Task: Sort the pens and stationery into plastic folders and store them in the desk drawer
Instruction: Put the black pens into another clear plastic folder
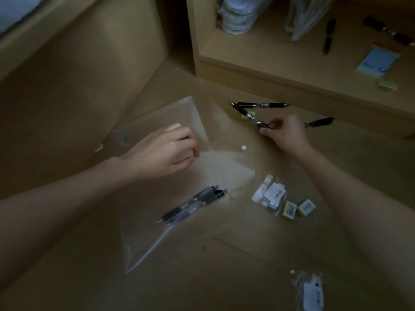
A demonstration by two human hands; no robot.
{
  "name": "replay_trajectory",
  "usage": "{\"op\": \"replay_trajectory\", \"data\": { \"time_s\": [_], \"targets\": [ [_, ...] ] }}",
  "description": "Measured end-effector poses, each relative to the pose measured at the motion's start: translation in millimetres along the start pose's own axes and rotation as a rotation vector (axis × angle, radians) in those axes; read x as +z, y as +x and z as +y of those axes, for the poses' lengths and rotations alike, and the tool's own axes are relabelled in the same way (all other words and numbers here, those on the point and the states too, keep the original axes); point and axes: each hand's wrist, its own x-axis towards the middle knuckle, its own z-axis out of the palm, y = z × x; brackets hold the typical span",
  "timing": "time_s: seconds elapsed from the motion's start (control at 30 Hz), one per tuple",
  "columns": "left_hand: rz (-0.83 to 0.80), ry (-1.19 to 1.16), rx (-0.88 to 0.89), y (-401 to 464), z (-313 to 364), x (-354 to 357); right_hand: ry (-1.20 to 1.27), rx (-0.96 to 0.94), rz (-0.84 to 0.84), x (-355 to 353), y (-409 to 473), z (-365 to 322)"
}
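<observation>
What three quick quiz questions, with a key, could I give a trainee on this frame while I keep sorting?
1. True or false: the right hand pinches a black pen.
2. Which hand rests on the clear plastic folder? A) left B) right C) neither
3. Fill in: the two yellow erasers lie beside a small clear ____ of stationery bits.

Key
1. True; its fingers close round the pen's end.
2. A; the left hand lies on the folder near its flap, fingers curled at the plastic.
3. Packet. A second black pen lies on the desk by the shelf, and more pens already sit in a lower folder.
</observation>
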Motion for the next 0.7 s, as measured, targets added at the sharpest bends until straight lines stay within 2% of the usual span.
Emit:
{"op": "replay_trajectory", "data": {
  "time_s": [0.1, 0.17, 0.37, 0.6, 0.7],
  "targets": [
    [-0.005, -0.009, -0.001, 7.1, 3.8, 5.7, 0.126, -0.062, 0.025, -20.3, -13.5, 4.5],
    [-0.010, -0.012, 0.003, 13.4, 8.6, 8.6, 0.161, -0.099, -0.043, -31.7, -26.2, 1.7],
    [-0.007, 0.004, 0.044, 21.4, 20.4, 11.4, -0.218, -0.248, -0.454, -39.0, -51.7, -8.6],
    [0.008, 0.028, 0.018, 16.3, 22.3, 4.5, -0.375, -0.481, -0.604, 27.4, -70.7, -47.2],
    [0.012, 0.042, 0.000, 13.2, 23.0, 3.3, -0.378, -0.521, -0.671, 50.3, -76.3, -57.1]
  ]
}}
